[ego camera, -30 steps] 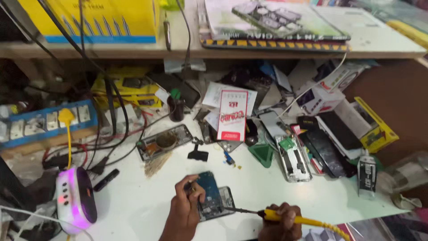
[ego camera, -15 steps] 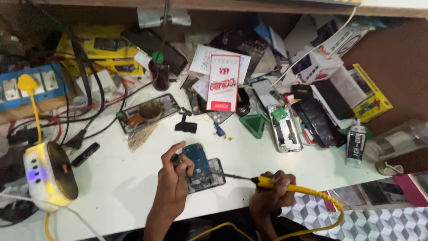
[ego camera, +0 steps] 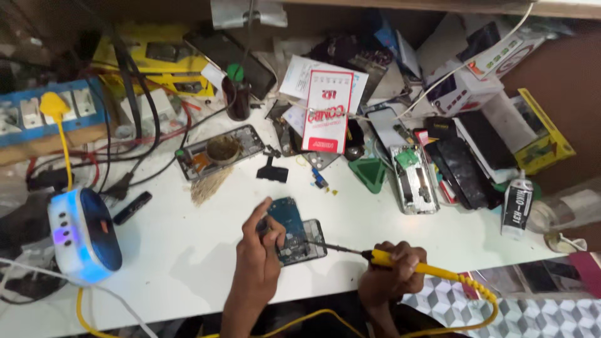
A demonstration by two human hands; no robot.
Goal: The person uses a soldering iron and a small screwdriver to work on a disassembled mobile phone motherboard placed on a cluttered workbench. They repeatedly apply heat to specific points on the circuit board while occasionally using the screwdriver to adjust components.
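Since the earlier frame, nothing is moving much: left hand (ego camera: 260,250) is pinching the circuit board (ego camera: 294,230) on the table (ego camera: 188,250), right hand (ego camera: 391,275) is gripping the soldering iron (ego camera: 400,263). A slipping tip could be burning nearby parts.

The left hand (ego camera: 266,235) reaches up from the six o'clock edge, forearm nearly vertical, fingers curled with the thumb pointing toward twelve o'clock. The right hand (ego camera: 391,269) sits low at about five o'clock, fist closed in a pen-like grip, knuckles turned toward ten o'clock, wrist bent inward.
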